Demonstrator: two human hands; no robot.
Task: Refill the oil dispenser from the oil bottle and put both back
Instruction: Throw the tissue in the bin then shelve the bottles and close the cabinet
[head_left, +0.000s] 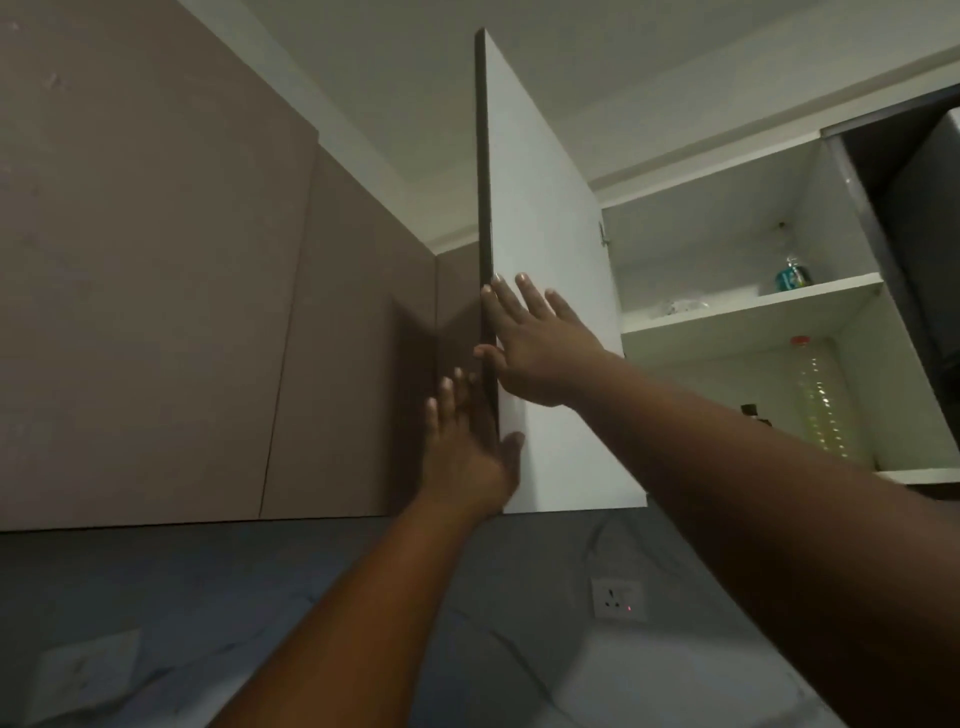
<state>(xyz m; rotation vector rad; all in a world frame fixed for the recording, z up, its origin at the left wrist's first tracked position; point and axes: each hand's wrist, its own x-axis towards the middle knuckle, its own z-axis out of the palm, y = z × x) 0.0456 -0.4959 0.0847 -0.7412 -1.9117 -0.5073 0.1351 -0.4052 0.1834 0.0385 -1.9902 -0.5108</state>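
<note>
- White inner face of the open cupboard door is turned toward the camera, its dark edge seen end-on.
- Right hand lies flat on that white face, fingers spread wide, thumb hooked around the dark edge; it holds nothing.
- Left hand presses flat on the door's outer side lower down, fingers straight, thumb wrapped onto the white face; it holds nothing either.
- Inside the open cupboard, the oil bottle with a red cap and pale yellow contents stands upright on the lower shelf, at the back right.
- Just left of it, a small dark-topped thing shows above the right forearm; whether it is the dispenser I cannot tell.
- On the upper shelf stands a small bottle with a teal label.
- Below, a wall socket sits on the grey wall.
</note>
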